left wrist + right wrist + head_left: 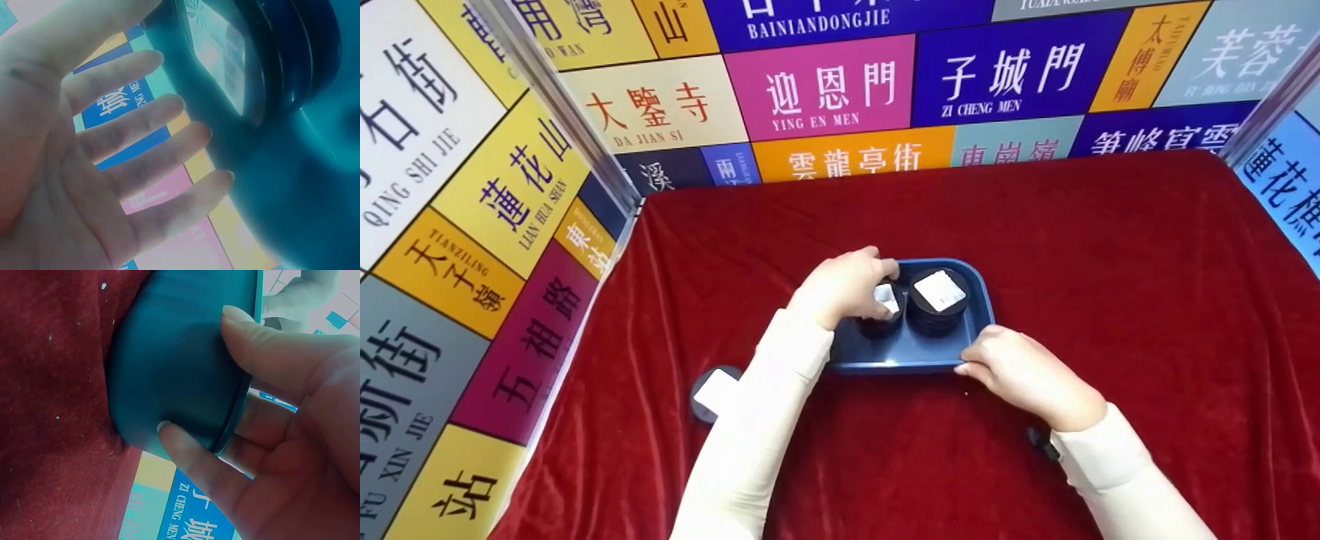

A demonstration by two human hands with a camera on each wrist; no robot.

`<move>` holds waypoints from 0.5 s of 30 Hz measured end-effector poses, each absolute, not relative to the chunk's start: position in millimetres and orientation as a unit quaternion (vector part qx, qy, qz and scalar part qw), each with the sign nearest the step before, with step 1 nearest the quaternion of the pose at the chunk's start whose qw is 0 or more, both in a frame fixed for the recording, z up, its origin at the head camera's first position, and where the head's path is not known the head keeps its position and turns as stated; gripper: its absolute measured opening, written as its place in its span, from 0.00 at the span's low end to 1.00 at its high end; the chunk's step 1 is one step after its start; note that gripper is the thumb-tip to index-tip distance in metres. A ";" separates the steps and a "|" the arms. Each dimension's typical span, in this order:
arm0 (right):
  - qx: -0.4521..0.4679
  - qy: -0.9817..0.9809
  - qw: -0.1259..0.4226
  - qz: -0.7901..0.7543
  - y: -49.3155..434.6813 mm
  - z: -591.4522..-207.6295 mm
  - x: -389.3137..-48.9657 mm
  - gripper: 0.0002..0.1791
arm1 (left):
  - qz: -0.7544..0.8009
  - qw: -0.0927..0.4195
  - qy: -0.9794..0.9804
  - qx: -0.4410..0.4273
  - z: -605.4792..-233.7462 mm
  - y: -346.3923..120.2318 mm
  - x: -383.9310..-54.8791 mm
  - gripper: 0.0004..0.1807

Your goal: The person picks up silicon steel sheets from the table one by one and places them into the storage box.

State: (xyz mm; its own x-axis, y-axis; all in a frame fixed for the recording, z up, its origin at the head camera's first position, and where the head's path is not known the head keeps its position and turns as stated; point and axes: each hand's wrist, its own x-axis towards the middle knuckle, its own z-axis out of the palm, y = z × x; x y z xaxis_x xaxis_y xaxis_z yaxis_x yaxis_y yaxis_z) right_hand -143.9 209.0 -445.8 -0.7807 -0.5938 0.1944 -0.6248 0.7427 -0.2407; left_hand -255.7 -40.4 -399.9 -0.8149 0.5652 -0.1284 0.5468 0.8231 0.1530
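Observation:
A blue rectangular tray (885,366) with rounded corners sits on red cloth, two stacks of black discs inside it. White square labels top both the right stack (936,304) and the left stack (877,328). My left hand (844,285) reaches over the left stack, thumb on the near side and fingers on the far side. In the left wrist view its fingers (152,115) are spread apart, with a labelled disc stack (225,62) beyond the fingertips. My right hand (1020,375) grips the tray's near right corner, thumb and a finger against the outer wall (174,377).
A dark disc (703,405) with a white label lies on the red cloth (885,465), partly hidden by my left sleeve (787,367). Colourful panels (825,86) with printed place names stand behind the table and along its left and right sides.

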 end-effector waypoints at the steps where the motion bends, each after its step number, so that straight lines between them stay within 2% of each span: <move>1: 0.328 -0.931 0.053 0.148 209.1 -445.5 -143.8 0.16 | 0.058 0.083 0.951 0.292 -399.6 -41.4 -255.3 0.27; 15: 0.331 -0.930 0.058 0.151 208.7 -445.2 -143.1 0.16 | 0.073 0.061 0.956 0.278 -400.3 -59.0 -247.5 0.22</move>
State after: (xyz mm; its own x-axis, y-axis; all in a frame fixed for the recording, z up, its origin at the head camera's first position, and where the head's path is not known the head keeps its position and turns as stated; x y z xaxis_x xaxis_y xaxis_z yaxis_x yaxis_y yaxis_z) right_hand -143.1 208.7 -445.2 -0.7744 -0.5978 0.2075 -0.6327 0.7357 -0.2416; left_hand -247.5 -59.0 -400.3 -0.8380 0.5403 -0.0765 0.5224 0.8348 0.1739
